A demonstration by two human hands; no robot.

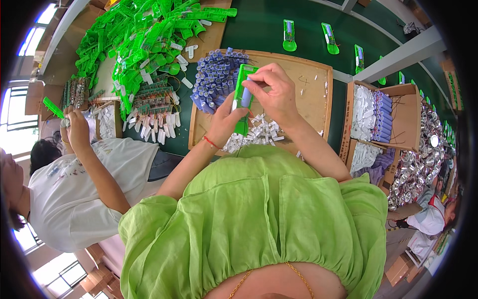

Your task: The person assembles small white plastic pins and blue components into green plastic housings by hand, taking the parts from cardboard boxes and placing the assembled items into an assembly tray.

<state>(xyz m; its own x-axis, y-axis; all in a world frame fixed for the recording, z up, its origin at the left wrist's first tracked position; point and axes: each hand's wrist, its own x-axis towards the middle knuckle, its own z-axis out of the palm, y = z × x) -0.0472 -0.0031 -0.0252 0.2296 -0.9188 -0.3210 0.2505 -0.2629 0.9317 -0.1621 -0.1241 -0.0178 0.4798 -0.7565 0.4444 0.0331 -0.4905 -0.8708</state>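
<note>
My left hand is wrapped round a green plastic casing, held upright over a shallow cardboard tray. A blue cylindrical battery cell lies lengthwise in the casing's hollow. The thumb and fingers of my right hand are closed at that cell's upper end; its far side is hidden by them. Thin dark wires hang below the casing. Left of my hands, a heap of similar blue cells fills part of the tray. Small white plastic pieces are scattered beneath my wrists.
A big pile of green casings stands at the far left, beside wired circuit boards. Several fitted casings lie along the green belt. Boxes of cells and shiny metal parts are right. A co-worker sits left.
</note>
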